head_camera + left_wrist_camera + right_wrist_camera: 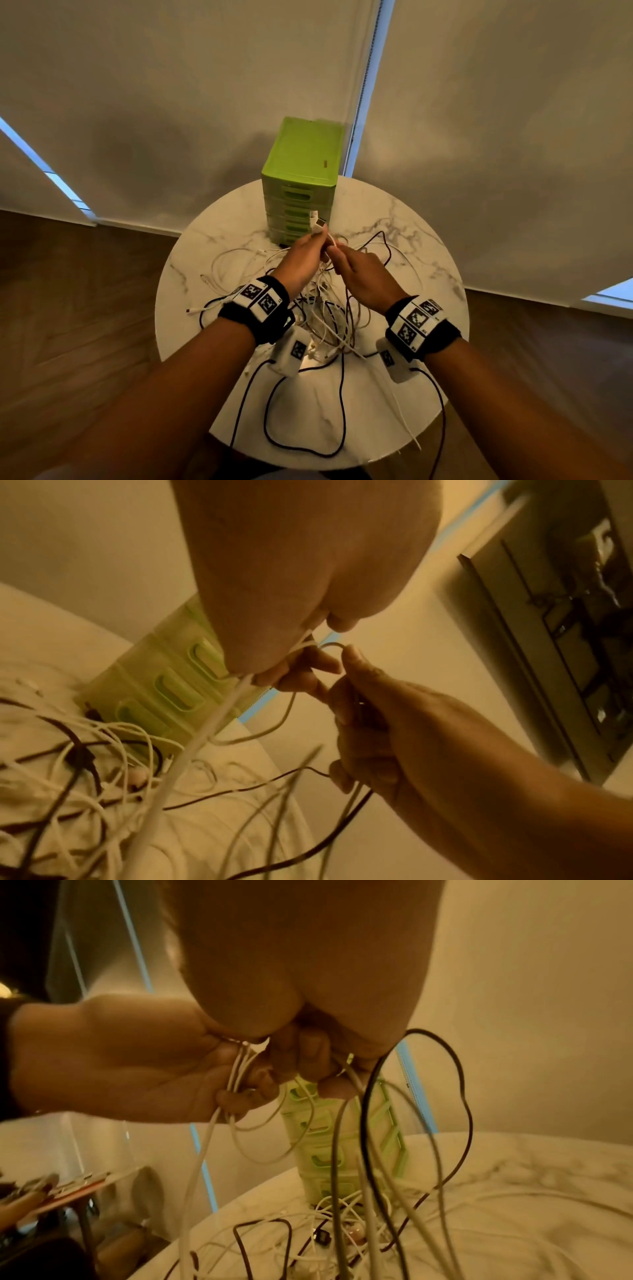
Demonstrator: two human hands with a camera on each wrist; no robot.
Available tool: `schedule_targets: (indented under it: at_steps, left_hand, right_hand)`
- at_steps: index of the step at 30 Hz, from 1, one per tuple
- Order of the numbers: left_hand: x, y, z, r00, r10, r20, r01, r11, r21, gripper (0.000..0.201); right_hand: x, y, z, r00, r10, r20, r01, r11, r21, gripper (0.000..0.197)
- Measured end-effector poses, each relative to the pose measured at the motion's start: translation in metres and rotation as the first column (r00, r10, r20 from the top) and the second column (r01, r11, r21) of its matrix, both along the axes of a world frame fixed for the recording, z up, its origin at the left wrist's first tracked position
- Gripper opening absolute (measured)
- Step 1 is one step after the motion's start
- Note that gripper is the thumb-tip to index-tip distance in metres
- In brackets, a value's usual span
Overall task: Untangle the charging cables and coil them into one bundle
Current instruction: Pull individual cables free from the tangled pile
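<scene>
A black cable (301, 414) loops across the nearest part of the round marble table (404, 394), below and nearer than the two wrists, each of which wears a black band with checkered markers. Just past the wrists, directly under the hands, lies a tangled heap of white cables (325, 322) mixed with more black strands, some lifted up off the heap toward the fingers. The left hand (303, 263) has its fingers curled round a small bunch of white cables; in the right wrist view several white strands run through its closed fingers (236, 1099) and hang down from it to the table. A white plug end (317, 222) sticks up out of the top of this grip, past the thumb. The right hand (363, 277) meets the left almost fingertip to fingertip and pinches a white strand close beside the left hand's grip; in the left wrist view its thumb and forefinger (352, 666) close on a small arc of white cable, and a black strand trails out under its palm. Beyond both hands, at the far edge of the table, stands a green drawer box (301, 178), and behind that hang pale window blinds (171, 102)
</scene>
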State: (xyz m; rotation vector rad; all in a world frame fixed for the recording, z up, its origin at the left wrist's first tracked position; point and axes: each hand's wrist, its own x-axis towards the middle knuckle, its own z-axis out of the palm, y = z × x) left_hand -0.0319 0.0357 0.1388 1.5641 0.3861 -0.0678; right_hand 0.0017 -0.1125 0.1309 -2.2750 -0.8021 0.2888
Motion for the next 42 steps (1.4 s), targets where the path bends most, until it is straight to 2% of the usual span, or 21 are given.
schedule_targets:
  at_steps: [4,7,10,14,16,18,20,22,24,26,28,29,31,33,36,39,42]
  left_hand:
    - [0.008,-0.008,0.009,0.999,0.039,0.037,-0.032,0.984,-0.174,0.036]
    - [0.013,-0.008,0.011,0.987,0.146,0.066,-0.125,0.958,-0.259,0.025]
    - [0.012,0.0,0.022,0.972,0.221,0.077,-0.179,0.914,-0.363,0.028]
    - [0.012,0.019,0.035,0.959,0.262,0.108,-0.182,0.862,-0.473,0.031]
    - [0.012,0.032,0.04,0.946,0.296,0.135,-0.198,0.853,-0.484,0.031]
    - [0.015,0.048,0.047,0.92,0.351,0.176,-0.213,0.822,-0.528,0.03]
    - [0.019,0.061,0.058,0.906,0.364,0.216,-0.204,0.822,-0.532,0.03]
    - [0.019,0.064,0.06,0.916,0.308,0.258,-0.179,0.887,-0.425,0.029]
    - [0.013,0.057,0.048,0.949,0.185,0.257,-0.12,0.961,-0.249,0.026]
    - [0.005,0.044,0.03,0.975,0.058,0.214,-0.036,0.994,-0.104,0.023]
    - [-0.001,0.03,0.018,0.98,-0.008,0.201,0.021,0.998,-0.06,0.023]
    - [-0.003,0.022,0.015,0.98,-0.02,0.2,0.037,0.996,-0.084,0.023]
    - [-0.002,0.004,0.016,0.982,-0.032,0.188,0.067,0.981,-0.184,0.022]
    - [0.002,-0.014,0.02,0.984,-0.04,0.174,0.096,0.941,-0.324,0.025]
    - [0.009,-0.037,0.025,0.982,-0.079,0.171,0.149,0.882,-0.447,0.028]
    - [0.009,-0.062,0.023,0.975,-0.17,0.143,0.219,0.847,-0.485,0.028]
    - [0.0,-0.087,0.008,0.961,-0.264,0.086,0.274,0.855,-0.439,0.029]
  right_hand:
    - [-0.011,-0.005,-0.006,0.991,0.058,-0.119,-0.052,0.997,0.052,0.028]
    - [-0.015,-0.015,-0.023,0.976,0.085,-0.199,-0.057,0.988,0.144,0.035]
    - [-0.009,-0.033,-0.043,0.97,0.087,-0.229,-0.056,0.989,0.137,0.04]
    - [-0.003,-0.054,-0.055,0.969,0.076,-0.235,-0.075,0.997,0.013,0.05]
    - [0.008,-0.064,-0.061,0.978,0.08,-0.193,-0.112,0.981,-0.161,0.047]
    - [0.019,-0.076,-0.069,0.977,0.044,-0.21,-0.125,0.912,-0.39,0.045]
    - [0.027,-0.085,-0.074,0.983,-0.034,-0.181,-0.055,0.884,-0.464,0.046]
    - [0.032,-0.081,-0.067,0.985,-0.119,-0.127,0.072,0.943,-0.325,0.044]
    - [0.034,-0.067,-0.051,0.979,-0.172,-0.111,0.156,0.978,-0.136,0.04]
    - [0.035,-0.051,-0.032,0.972,-0.172,-0.161,0.176,0.984,0.011,0.037]
    - [0.031,-0.04,-0.015,0.953,-0.174,-0.249,0.209,0.97,0.12,0.035]
    - [0.028,-0.038,-0.008,0.938,-0.177,-0.3,0.231,0.96,0.155,0.035]
    - [0.024,-0.046,-0.001,0.895,-0.179,-0.408,0.251,0.959,0.13,0.036]
    - [0.018,-0.066,-0.005,0.81,-0.186,-0.556,0.231,0.973,0.011,0.035]
    - [-0.001,-0.112,-0.023,0.64,-0.305,-0.706,0.199,0.952,-0.231,0.03]
    - [-0.032,-0.162,-0.053,0.504,-0.423,-0.753,0.321,0.901,-0.291,0.027]
    - [-0.072,-0.197,-0.085,0.47,-0.518,-0.715,0.472,0.832,-0.293,0.04]
